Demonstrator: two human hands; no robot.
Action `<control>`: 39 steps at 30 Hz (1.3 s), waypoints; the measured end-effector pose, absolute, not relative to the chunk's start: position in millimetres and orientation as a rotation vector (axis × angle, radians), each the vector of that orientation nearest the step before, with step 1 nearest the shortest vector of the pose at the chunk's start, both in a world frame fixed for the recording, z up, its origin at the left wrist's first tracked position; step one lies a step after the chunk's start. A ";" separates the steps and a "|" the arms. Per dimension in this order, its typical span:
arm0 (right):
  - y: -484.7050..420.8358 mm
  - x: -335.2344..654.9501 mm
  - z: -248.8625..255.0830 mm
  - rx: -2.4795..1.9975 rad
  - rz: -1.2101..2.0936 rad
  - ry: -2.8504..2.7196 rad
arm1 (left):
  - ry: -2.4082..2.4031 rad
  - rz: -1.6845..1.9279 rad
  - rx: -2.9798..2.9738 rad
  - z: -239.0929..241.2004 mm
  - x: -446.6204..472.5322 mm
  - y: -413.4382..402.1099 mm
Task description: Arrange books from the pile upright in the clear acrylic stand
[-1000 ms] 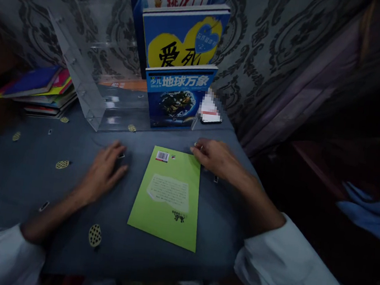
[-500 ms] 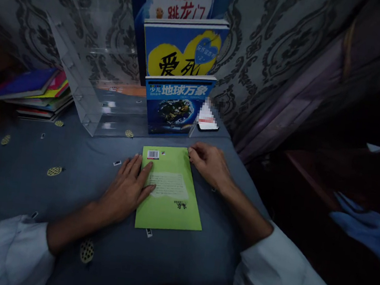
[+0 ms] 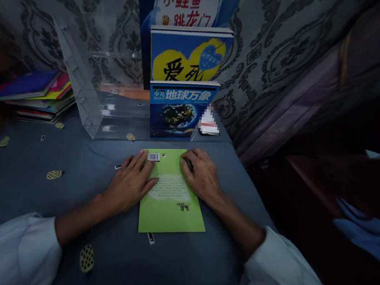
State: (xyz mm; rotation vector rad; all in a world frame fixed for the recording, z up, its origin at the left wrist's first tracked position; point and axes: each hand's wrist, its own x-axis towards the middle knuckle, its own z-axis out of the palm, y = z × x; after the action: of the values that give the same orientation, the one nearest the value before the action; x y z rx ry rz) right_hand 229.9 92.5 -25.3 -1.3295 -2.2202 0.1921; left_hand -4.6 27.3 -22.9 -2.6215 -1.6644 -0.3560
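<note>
The green book (image 3: 171,218) lies flat on the bench (image 3: 117,262), its barcode (image 3: 153,157) at the far end. The left hand (image 3: 131,182) rests over the green book's left edge, fingers stretched out nearly flat and close together, the thumb spread onto the cover; nothing is gripped there. The right hand (image 3: 203,174) is at the green book's far right corner, fingers bent and thumb near the cover; I cannot tell whether they pinch the edge or only touch it.

Beyond the green book stands a clear rack (image 3: 80,84) holding an earth book (image 3: 176,113) in front, a heart book (image 3: 187,46) behind that, and a tall book (image 3: 208,7) at the back. A blurred-out object lies beyond the green book's far right corner, beside the rack. A stack of books (image 3: 37,93) sits well to the green book's left.

As I judge it, uneven pressure from the two hands could turn the green book askew on the cloth. Lifting at the right corner alone, with the left hand bearing down, might bend or crease the cover. A hard forward push could knock the rack.
</note>
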 end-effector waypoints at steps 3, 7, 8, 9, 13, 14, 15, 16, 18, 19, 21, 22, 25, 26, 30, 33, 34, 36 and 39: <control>92.0 227.6 -28.6 -1.286 0.172 -2.244 | -1.661 -0.410 -2.641 -21.3 -8.7 32.8; 94.6 227.3 -32.8 -1.256 0.183 -2.236 | -1.658 -0.467 -2.660 -20.2 -13.1 37.3; 95.3 227.4 -33.8 -1.252 0.191 -2.235 | -1.648 -0.462 -2.655 -20.3 -13.5 38.0; 96.1 227.4 -34.7 -1.246 0.201 -2.233 | -1.633 -0.443 -2.646 -20.4 -13.7 38.5; 98.1 227.7 -37.0 -1.218 0.263 -2.212 | -1.564 -0.311 -2.628 -19.3 -11.2 41.6; 98.4 227.8 -37.2 -1.219 0.280 -2.201 | -1.546 -0.282 -2.635 -18.2 -9.9 43.0; 98.6 227.9 -37.3 -1.222 0.296 -2.192 | -1.528 -0.257 -2.645 -16.8 -8.3 44.5; 98.8 228.1 -37.3 -1.227 0.312 -2.182 | -1.512 -0.236 -2.656 -15.3 -6.6 46.0; 99.3 228.4 -37.2 -1.233 0.344 -2.161 | -1.487 -0.211 -2.674 -12.4 -2.9 48.9; 99.6 228.6 -37.1 -1.234 0.360 -2.152 | -1.482 -0.209 -2.675 -11.2 -1.2 50.0; 100.4 228.8 -36.8 -1.233 0.386 -2.135 | -1.479 -0.214 -2.663 -9.7 1.7 51.3; 100.9 228.8 -36.6 -1.232 0.397 -2.125 | -1.478 -0.213 -2.651 -9.2 2.8 51.6; 103.5 229.7 -35.6 -1.221 0.445 -2.076 | -1.457 -0.201 -2.614 -7.5 5.4 51.7; 104.8 230.3 -35.3 -1.216 0.472 -2.052 | -1.448 -0.196 -2.608 -6.4 6.5 51.9; 112.7 234.4 -36.1 -1.241 0.636 -1.914 | -1.438 -0.089 -2.593 0.7 14.0 54.5; 119.6 236.7 -39.8 -1.229 0.773 -1.779 | -1.445 0.021 -2.592 4.7 22.2 57.6; 121.5 237.1 -41.3 -1.221 0.815 -1.736 | -1.443 0.037 -2.599 4.9 24.6 58.6; 124.0 237.4 -44.0 -1.219 0.892 -1.665 | -1.441 0.039 -2.617 3.2 28.3 60.1; 125.0 237.4 -46.0 -1.221 0.962 -1.615 | -1.452 -0.008 -2.625 -2.0 30.3 60.8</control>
State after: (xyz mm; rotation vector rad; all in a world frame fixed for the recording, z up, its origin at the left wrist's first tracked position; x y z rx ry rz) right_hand 237.4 125.0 -46.0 -1.2208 -1.6151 0.9619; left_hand 30.3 60.8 -2.0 -2.6248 -1.4521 -0.0084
